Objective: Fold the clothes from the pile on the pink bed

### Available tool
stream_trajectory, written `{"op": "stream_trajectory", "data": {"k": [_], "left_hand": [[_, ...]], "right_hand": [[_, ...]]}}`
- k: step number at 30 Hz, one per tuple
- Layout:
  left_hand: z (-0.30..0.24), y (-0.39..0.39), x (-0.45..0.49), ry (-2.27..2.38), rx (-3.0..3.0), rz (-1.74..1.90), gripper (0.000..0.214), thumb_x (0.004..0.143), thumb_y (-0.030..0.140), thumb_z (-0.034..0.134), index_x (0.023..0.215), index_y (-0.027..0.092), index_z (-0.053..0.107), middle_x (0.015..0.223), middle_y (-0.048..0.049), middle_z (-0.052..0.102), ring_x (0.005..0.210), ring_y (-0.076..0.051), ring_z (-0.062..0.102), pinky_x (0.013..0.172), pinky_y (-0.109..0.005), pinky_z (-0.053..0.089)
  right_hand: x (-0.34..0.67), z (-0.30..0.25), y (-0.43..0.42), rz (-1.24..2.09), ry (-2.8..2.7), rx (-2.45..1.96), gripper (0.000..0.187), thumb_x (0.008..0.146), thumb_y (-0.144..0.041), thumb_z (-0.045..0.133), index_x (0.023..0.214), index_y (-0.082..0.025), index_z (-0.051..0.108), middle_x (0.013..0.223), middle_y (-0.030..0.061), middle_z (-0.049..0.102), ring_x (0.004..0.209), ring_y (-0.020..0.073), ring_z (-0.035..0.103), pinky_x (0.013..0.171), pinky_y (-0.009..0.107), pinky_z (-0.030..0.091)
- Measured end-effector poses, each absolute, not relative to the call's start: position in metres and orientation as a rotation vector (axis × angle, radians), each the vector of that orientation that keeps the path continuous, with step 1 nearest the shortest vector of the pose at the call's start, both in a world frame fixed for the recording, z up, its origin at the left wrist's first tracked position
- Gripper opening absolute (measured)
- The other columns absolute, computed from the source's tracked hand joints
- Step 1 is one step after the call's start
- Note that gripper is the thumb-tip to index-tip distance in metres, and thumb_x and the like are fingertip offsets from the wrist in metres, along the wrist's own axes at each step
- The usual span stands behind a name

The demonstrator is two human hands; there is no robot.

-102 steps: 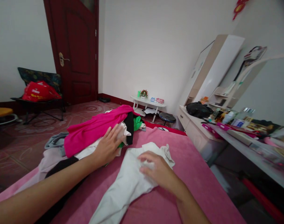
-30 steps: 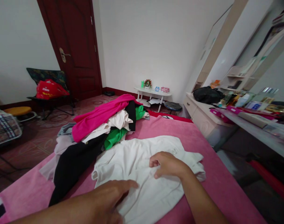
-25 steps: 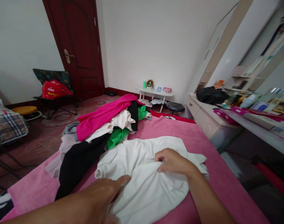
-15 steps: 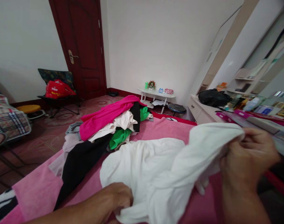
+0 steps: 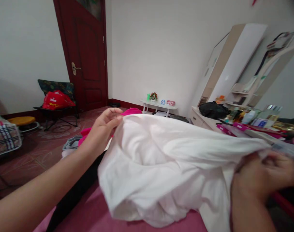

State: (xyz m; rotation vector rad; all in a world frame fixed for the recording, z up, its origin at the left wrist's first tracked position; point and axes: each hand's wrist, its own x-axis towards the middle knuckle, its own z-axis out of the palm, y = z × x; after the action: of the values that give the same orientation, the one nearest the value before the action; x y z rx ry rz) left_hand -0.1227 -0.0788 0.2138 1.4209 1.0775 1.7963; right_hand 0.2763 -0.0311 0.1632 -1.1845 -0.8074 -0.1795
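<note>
A white garment, perhaps a shirt, is stretched out between my two hands above the bed. My left hand pinches its upper left corner, thumb against fingers. At the right, my right hand is closed on the other end of the same edge; it is somewhat blurred. The cloth sags in folds, and its lower part hangs close to the pink bed cover. Behind the garment and my left arm, most of a clothes pile is hidden; a magenta piece and a black piece show.
A dressing table on the right bears a black bag, bottles and boxes. By the far wall stands a small white table. A folding chair with a red bag and a yellow stool are at left.
My left hand has risen from the bed, lifting the garment's left side up and away. The garment is now spread between both hands and covers more of the pile. The view has tilted up slightly.
</note>
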Motion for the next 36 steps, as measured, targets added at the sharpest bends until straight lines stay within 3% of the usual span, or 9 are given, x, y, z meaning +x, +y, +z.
{"op": "stream_trajectory", "data": {"k": [2,3,6,9,12,14,19,24,36], "left_hand": [[0.2,-0.047,-0.102,1.039,1.517,1.889,0.034,0.08,0.035,0.06,0.108,0.018,0.05,0.1,-0.0047,0.06,0.094,-0.02,0.062,0.09,-0.039,0.047],[0.187,-0.037,-0.088,1.099,1.623,1.844,0.031,0.083,0.034,0.057,0.109,0.018,0.051,0.107,-0.007,0.059,0.102,-0.022,0.059,0.095,-0.041,0.045],[0.134,-0.029,-0.035,1.226,2.034,1.409,0.037,0.09,0.034,0.049,0.123,0.019,0.051,0.131,-0.0126,0.05,0.126,-0.024,0.045,0.108,-0.044,0.033],[0.077,-0.035,0.016,1.312,2.208,0.764,0.062,0.087,0.051,0.05,0.14,0.019,0.042,0.154,-0.0179,0.022,0.141,-0.035,0.022,0.112,-0.053,0.024],[0.042,-0.037,0.043,1.376,2.309,0.445,0.07,0.088,0.061,0.042,0.145,0.02,0.037,0.156,-0.0191,0.014,0.143,-0.04,0.004,0.112,-0.061,0.009],[0.033,-0.035,0.047,1.408,2.367,0.445,0.067,0.089,0.06,0.039,0.145,0.023,0.037,0.156,-0.0175,0.016,0.143,-0.039,0.004,0.113,-0.061,0.005],[0.031,-0.03,0.035,1.337,2.414,0.485,0.061,0.09,0.056,0.043,0.142,0.025,0.042,0.155,-0.015,0.022,0.143,-0.036,0.014,0.114,-0.058,0.014],[0.023,-0.03,0.03,1.311,2.402,0.561,0.056,0.09,0.053,0.046,0.139,0.026,0.045,0.155,-0.0125,0.024,0.142,-0.035,0.018,0.115,-0.056,0.016],[0.024,-0.033,0.038,1.374,2.29,0.638,0.052,0.09,0.048,0.044,0.136,0.027,0.049,0.156,-0.008,0.024,0.145,-0.031,0.009,0.117,-0.049,0.008]], "right_hand": [[0.292,0.129,-0.009,-0.168,-0.711,-1.323,0.04,0.065,-0.04,0.064,0.1,-0.02,0.06,0.106,0.0172,0.063,0.097,0.0362,0.06,0.085,0.049,0.047],[0.301,0.106,0.003,-0.106,-0.759,-1.442,0.039,0.065,-0.039,0.059,0.098,-0.019,0.06,0.104,0.0169,0.064,0.097,0.036,0.06,0.085,0.049,0.048],[0.329,0.034,0.036,0.159,-1.131,-1.804,0.041,0.057,-0.038,0.056,0.09,-0.015,0.061,0.095,0.0206,0.065,0.093,0.0393,0.061,0.084,0.051,0.047],[0.341,-0.009,0.054,0.227,-1.348,-1.791,0.045,0.062,-0.045,0.05,0.091,-0.014,0.064,0.098,0.0197,0.066,0.099,0.0369,0.061,0.09,0.047,0.045],[0.337,-0.019,0.055,0.23,-1.436,-1.732,0.041,0.067,-0.047,0.049,0.088,-0.017,0.068,0.1,0.0147,0.067,0.103,0.0317,0.061,0.092,0.041,0.045],[0.333,-0.017,0.051,0.249,-1.455,-1.733,0.038,0.068,-0.046,0.05,0.087,-0.019,0.07,0.1,0.0123,0.068,0.101,0.0301,0.063,0.089,0.039,0.047],[0.329,-0.014,0.046,0.283,-1.404,-1.746,0.034,0.072,-0.042,0.049,0.085,-0.02,0.071,0.098,0.0109,0.069,0.096,0.0283,0.065,0.083,0.036,0.049],[0.329,-0.015,0.046,0.284,-1.369,-1.714,0.032,0.071,-0.042,0.051,0.082,-0.021,0.071,0.096,0.0093,0.07,0.096,0.0277,0.065,0.086,0.036,0.048],[0.353,-0.033,0.059,0.418,-1.251,-1.578,0.034,0.062,-0.047,0.061,0.078,-0.02,0.073,0.089,0.0078,0.074,0.092,0.0288,0.066,0.088,0.037,0.048]]}}
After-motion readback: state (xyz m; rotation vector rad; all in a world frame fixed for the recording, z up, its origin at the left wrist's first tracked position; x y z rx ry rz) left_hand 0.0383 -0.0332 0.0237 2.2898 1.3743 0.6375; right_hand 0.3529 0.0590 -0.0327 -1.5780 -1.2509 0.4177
